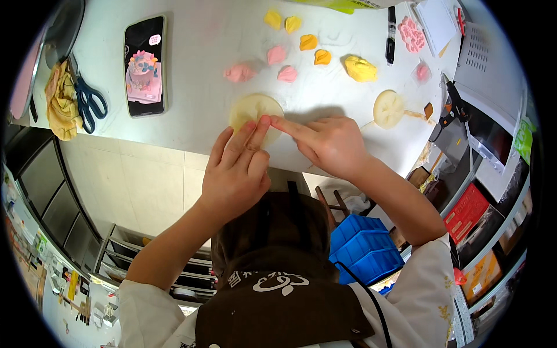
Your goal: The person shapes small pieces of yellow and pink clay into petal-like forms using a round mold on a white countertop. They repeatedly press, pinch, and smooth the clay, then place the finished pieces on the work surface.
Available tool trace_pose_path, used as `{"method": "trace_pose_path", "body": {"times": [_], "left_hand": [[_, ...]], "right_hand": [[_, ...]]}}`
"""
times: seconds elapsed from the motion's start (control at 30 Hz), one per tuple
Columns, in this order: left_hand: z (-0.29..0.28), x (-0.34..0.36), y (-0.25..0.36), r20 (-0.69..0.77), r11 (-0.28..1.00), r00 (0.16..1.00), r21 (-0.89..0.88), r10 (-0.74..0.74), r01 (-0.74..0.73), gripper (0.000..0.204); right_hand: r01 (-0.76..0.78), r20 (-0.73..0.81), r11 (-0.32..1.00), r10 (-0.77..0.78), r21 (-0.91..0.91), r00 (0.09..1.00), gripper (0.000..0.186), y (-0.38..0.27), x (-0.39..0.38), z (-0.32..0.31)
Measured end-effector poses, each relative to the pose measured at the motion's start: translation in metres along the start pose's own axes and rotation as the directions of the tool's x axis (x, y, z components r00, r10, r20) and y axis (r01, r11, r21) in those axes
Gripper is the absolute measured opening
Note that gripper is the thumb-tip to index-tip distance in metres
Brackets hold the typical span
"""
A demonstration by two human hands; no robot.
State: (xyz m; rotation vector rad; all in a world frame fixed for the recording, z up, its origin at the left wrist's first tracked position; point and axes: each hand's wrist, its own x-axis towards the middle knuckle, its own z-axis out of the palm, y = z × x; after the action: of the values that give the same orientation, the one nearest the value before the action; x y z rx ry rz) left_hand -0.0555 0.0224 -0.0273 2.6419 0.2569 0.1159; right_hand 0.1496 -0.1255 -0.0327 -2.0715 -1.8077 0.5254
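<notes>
A round, cream, translucent mould (241, 108) with a petal-like relief lies at the table's near edge. My left hand (237, 174) rests its outstretched fingertips on it, thumb apart. From the right, my right hand (336, 142) reaches in with its index finger straight and its other fingers curled. That fingertip meets my left fingertips over the mould; whether a small piece lies beneath them is hidden. Beyond lie thin pink petals (277, 55), a pink lump (239, 72), yellow petals (308, 42) and a crumpled yellow lump (360, 69). A second round mould (388, 109) sits to the right.
On the left are a phone (145, 66) showing a pink cake, dark-handled scissors (90, 104) and a yellow cloth (62, 104). To the right are a black marker (391, 35), a pink flower piece (411, 35) and a glue gun (454, 107). Blue bins (365, 249) stand below the table.
</notes>
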Motion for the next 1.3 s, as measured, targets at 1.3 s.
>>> {"method": "trace_pose_path", "body": {"times": [1.3], "left_hand": [[-0.025,0.007,-0.001,-0.004,0.999,1.000,-0.041,-0.006,0.006,0.013]], "right_hand": [[-0.196,0.167,0.979,0.202,-0.056,0.965,0.076,-0.036,0.007,-0.016]]}}
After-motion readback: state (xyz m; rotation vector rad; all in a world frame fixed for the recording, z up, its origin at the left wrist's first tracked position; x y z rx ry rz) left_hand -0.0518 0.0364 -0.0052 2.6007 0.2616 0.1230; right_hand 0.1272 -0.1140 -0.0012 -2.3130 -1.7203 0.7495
